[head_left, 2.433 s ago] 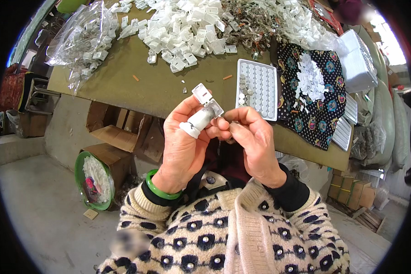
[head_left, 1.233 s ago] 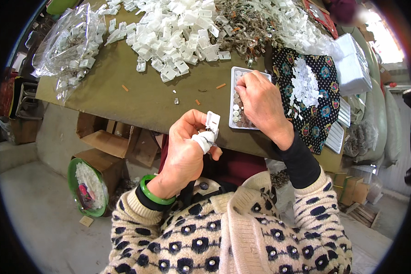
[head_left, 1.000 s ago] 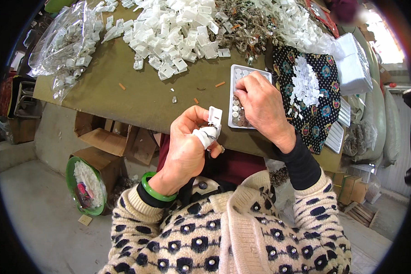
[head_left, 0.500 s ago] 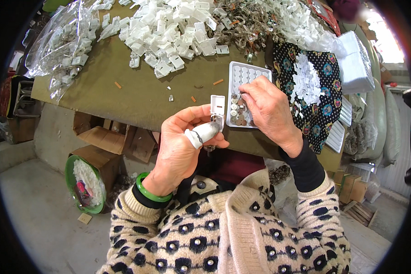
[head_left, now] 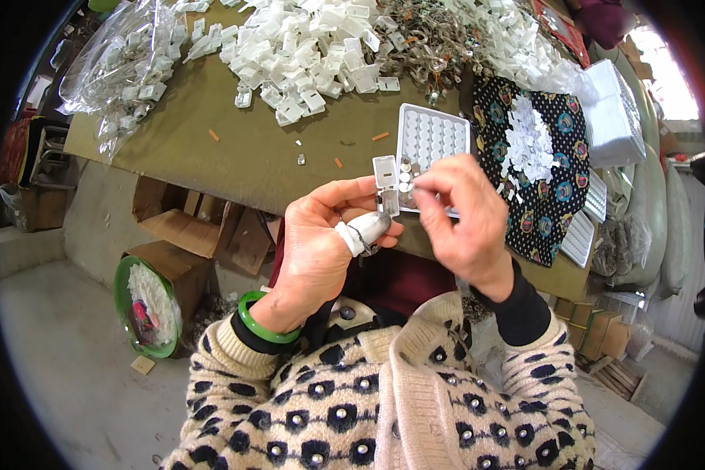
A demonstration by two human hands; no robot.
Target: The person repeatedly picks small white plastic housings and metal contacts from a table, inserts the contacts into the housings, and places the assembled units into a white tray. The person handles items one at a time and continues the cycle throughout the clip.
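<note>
A small white plastic case with its lid flipped up is gripped in my left hand, between the fingers and a thumb wrapped in a white cover. A green bangle circles that wrist. Just right of the case, my right hand has thumb and forefinger drawn together in a pinch; whatever is between them is too small to make out. Beyond it lies a white tray with rows of round pockets, partly hidden by the hand. Small silver discs like button cells sit at its near left end.
White plastic cases are heaped at the back, beside tangled wired parts. A clear bag of parts stands left. White slips lie on a patterned black cloth, near stacked white trays. Cardboard boxes sit below.
My right hand has drawn back from the tray toward me, closer to the case. My left hand still holds the case, slightly further right in view.
</note>
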